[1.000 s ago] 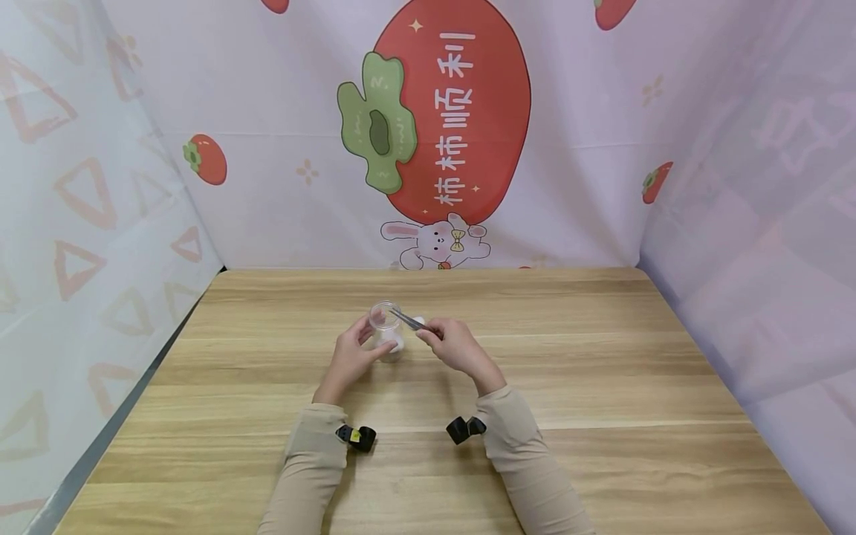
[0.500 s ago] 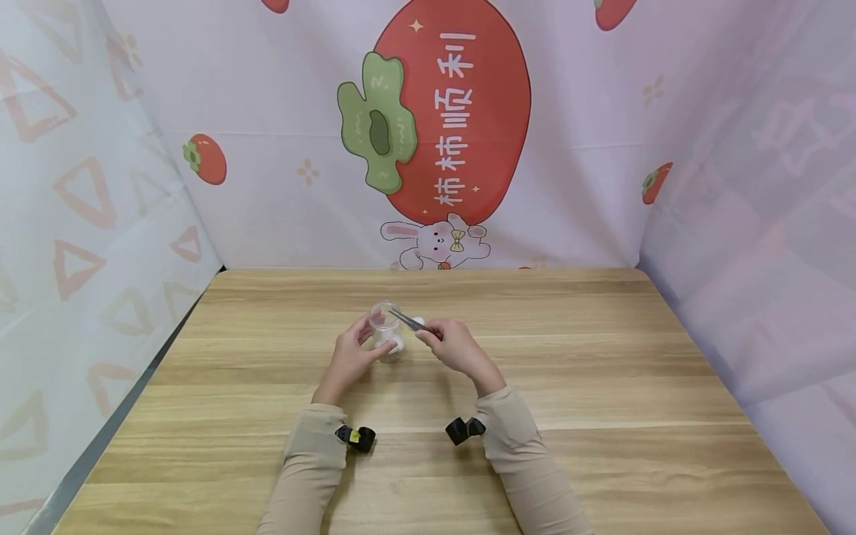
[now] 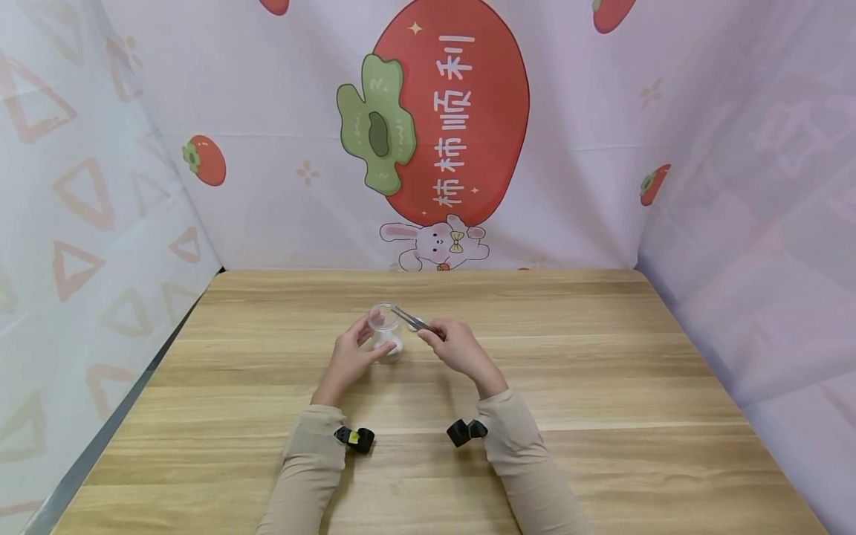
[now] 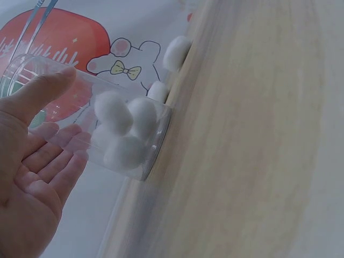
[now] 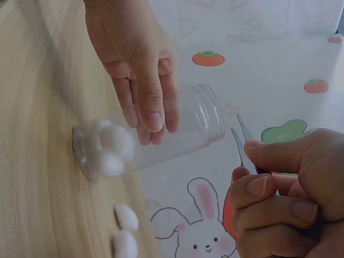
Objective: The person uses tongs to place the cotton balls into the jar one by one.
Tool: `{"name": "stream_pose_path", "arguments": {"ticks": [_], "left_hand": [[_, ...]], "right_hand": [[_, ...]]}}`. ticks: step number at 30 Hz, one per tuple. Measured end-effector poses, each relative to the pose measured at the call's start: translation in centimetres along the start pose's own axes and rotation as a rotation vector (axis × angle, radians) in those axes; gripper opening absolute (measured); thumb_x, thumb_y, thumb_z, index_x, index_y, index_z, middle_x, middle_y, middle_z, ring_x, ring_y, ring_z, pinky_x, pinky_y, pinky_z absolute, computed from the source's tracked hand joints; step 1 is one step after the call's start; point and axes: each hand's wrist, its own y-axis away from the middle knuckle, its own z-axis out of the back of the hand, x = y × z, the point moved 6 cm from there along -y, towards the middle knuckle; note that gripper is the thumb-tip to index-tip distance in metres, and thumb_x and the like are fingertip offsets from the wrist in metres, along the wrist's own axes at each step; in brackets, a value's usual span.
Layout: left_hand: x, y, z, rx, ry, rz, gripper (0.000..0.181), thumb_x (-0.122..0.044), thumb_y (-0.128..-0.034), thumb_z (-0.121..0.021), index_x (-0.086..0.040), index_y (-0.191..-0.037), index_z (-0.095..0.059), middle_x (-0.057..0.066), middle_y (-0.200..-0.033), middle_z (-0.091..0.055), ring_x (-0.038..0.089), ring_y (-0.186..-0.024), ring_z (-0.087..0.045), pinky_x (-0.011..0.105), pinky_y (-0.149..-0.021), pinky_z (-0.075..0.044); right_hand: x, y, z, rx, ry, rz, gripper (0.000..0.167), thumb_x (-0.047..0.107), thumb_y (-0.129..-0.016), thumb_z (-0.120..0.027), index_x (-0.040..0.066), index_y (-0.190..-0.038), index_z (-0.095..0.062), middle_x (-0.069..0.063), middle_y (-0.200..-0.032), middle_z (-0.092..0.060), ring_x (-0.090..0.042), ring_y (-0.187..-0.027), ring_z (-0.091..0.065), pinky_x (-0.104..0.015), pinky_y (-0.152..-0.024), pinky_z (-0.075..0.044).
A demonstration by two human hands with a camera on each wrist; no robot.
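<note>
My left hand (image 3: 351, 357) holds a clear jar (image 5: 183, 142) around its side, thumb on one face and fingers on the other. The jar stands upright on the table with its mouth uncovered. Several white cotton balls (image 4: 123, 153) lie at its bottom. In my right hand (image 3: 458, 348) is a pair of metal tweezers (image 3: 412, 321), pinched between thumb and fingers. Its tips are apart beside the jar's rim, with nothing between them in the right wrist view. Two loose cotton balls, one nearer (image 5: 126, 217) and one farther (image 5: 125, 244), lie on the table beside the jar.
The wooden table (image 3: 568, 461) extends around both hands. A printed curtain (image 3: 267, 200) hangs behind its far edge, with more fabric along the left and right sides. A black wrist camera (image 3: 363, 441) sits on the left sleeve and another (image 3: 458, 432) on the right.
The tweezers' prongs look slightly wider apart, and the right hand has shifted a little to the right. The left hand and the jar stay nearly still.
</note>
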Motion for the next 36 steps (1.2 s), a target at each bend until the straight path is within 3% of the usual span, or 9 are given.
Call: {"name": "stream_pose_path", "arguments": {"ticks": [24,33,36], "left_hand": [[0.5,-0.1,-0.1,-0.002,-0.011,-0.007,0.070,-0.011,-0.0787,-0.079,0.001,-0.140,-0.045,0.022,-0.140,-0.054,0.036,-0.131,-0.052,0.040,-0.116,-0.043],[0.0,-0.1,-0.2,-0.002,0.001,0.009,0.070,-0.007,-0.0793,-0.077,0.004,-0.140,-0.044,0.025,-0.141,-0.051,0.038,-0.132,-0.050,0.041,-0.117,-0.042],[-1.2,0.3,-0.1,0.009,-0.002,0.019,0.069,-0.004,-0.0802,-0.076,0.007,-0.140,-0.042,0.027,-0.142,-0.050,0.040,-0.133,-0.049,0.043,-0.118,-0.041]], "right_hand": [[-1.3,0.8,0.3,-0.003,-0.052,-0.039,0.024,0.022,-0.097,-0.056,0.005,-0.080,-0.059,0.003,-0.062,-0.039,-0.010,-0.055,-0.035,-0.016,-0.047,-0.027],[-1.8,0.8,0.8,-0.026,-0.052,-0.062,0.023,0.022,-0.096,-0.059,0.004,-0.082,-0.061,0.002,-0.063,-0.041,-0.011,-0.057,-0.037,-0.018,-0.048,-0.028],[-2.0,0.8,0.9,-0.024,-0.046,-0.064,0.025,0.022,-0.097,-0.058,0.003,-0.082,-0.060,0.003,-0.063,-0.040,-0.011,-0.056,-0.037,-0.018,-0.048,-0.028]]}}
